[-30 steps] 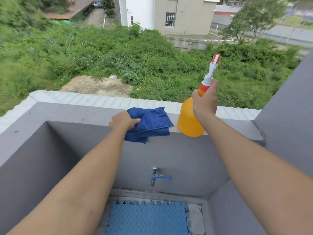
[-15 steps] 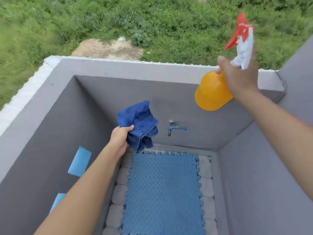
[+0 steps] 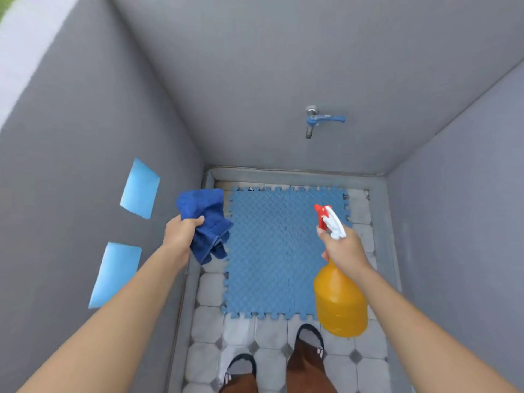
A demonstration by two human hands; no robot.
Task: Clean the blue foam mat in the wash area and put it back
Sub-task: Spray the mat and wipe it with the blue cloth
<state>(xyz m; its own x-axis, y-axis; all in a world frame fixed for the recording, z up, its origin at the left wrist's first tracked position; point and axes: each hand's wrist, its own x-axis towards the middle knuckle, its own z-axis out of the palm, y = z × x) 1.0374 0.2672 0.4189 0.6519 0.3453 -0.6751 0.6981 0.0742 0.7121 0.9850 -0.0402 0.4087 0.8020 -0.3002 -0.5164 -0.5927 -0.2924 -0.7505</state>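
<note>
The blue foam mat (image 3: pixel 272 251) lies flat on the tiled floor of the wash area, below the tap. My left hand (image 3: pixel 181 236) grips a folded dark blue cloth (image 3: pixel 208 225) above the mat's left edge. My right hand (image 3: pixel 344 248) holds an orange spray bottle (image 3: pixel 338 304) by its neck, a finger on the trigger. Its red and white nozzle (image 3: pixel 326 218) points forward over the mat's right side.
Grey walls enclose the wash area on three sides. A blue-handled tap (image 3: pixel 317 120) sticks out of the far wall. Two light blue patches (image 3: pixel 140 188) mark the left wall. My two feet in dark sandals (image 3: pixel 309 341) stand on the grey tiles (image 3: pixel 209 324) just before the mat.
My view has tilted down from the wall top to the floor. Both hands came down from the ledge, the cloth and the spray bottle now low over the mat.
</note>
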